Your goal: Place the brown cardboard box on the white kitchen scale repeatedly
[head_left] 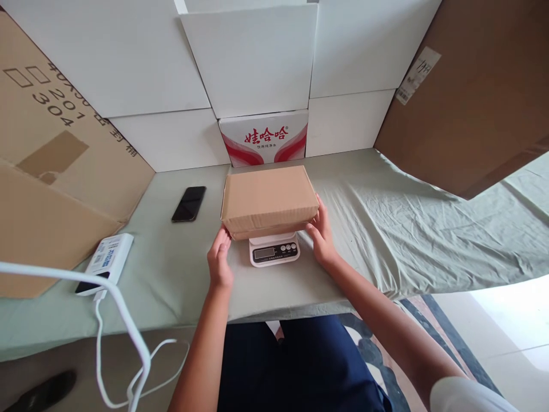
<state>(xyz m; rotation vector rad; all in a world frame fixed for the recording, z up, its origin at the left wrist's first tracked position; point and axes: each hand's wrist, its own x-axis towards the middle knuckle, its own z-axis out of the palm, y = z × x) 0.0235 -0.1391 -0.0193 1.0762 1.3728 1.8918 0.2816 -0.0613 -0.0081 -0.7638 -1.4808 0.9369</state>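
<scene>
Hands framed a closed brown cardboard box [269, 200] that sat on a small white digital kitchen scale [273, 249] on the worktop [386, 229], which was draped in pale green cloth. The left hand [219, 260] was open, fingertips touching the box's lower left corner. The right hand [321, 233] was open too, fingers flat against the box's right end. A black smartphone [189, 203] lay well left of the box, and a white power bank [105, 262] nearer the edge.
</scene>
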